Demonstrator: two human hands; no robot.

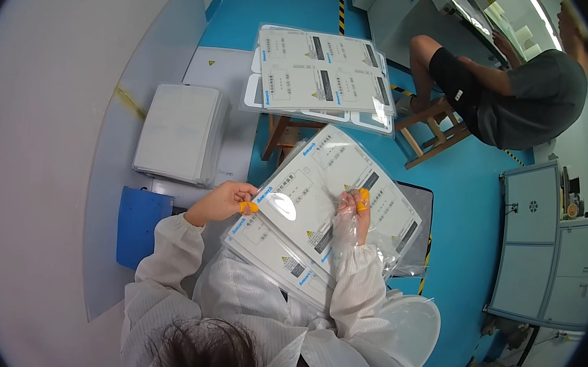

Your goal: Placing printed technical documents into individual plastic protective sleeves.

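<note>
A white printed sheet (318, 193) with blue marks and small warning triangles lies tilted over my lap, on top of another printed sheet (269, 249). My left hand (226, 201) pinches the upper sheet's left edge; an orange finger cot covers one fingertip. Over the sheet's right half, my right hand (354, 215) is closed on crumpled clear plastic film (346, 233), also with orange finger cots on. The film trails toward my right sleeve and the sheet's lower right side. Light glares off the sheet's glossy surface near its middle.
Ahead, more printed sheets (320, 71) rest on a wooden stool (276, 138). To the left are a stack of white sheets (179, 132) and a blue bin (140, 228). A co-worker (525, 100) sits at the far right by a machine. Grey cabinets (545, 246) stand at right.
</note>
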